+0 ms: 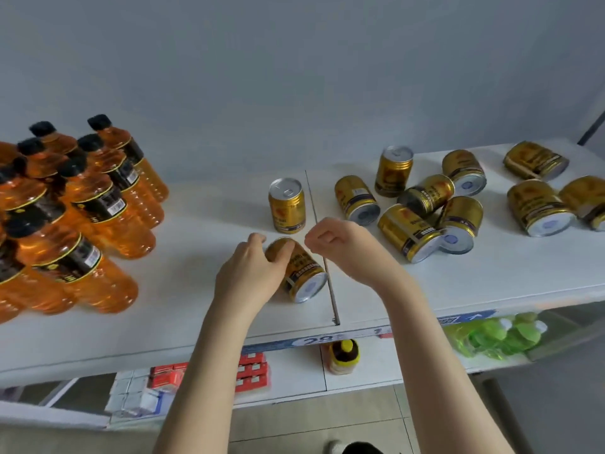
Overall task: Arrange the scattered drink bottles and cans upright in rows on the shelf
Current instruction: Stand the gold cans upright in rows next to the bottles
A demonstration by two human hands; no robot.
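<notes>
My left hand [248, 276] is wrapped over the top end of a gold can [296, 273] lying on its side at the middle of the shelf [183, 309], fingers curled round the upper wall and holding it. Its pale base points toward 5 o'clock, at me. My right hand [340, 247] hovers just beside it at 2 o'clock, loosely curled with thumb and forefinger near each other, and holds nothing that I can see.

I judge the can to be a stiff metal cylinder, probably full and so fairly heavy for its bulk, with a smooth printed wall that may slide under dry fingers. On its side it will roll readily, and the seam between the shelf panels [330, 290] runs right beside its base, so it could catch there. I would take it round the middle of the wall, thumb opposite fingers, and tip it up onto the flat base, not pinch the rim.

One can stands upright [286, 204] at 12 o'clock from mine, close by, and another upright one [393, 170] sits farther off at 1 o'clock. The remaining cans [425, 221] lie tumbled toward 2 and 3 o'clock, several touching each other. The orange bottles [98, 204] at 9 to 10 o'clock already stand together in a group, well apart from my can. Most of the can work is not yet done.
</notes>
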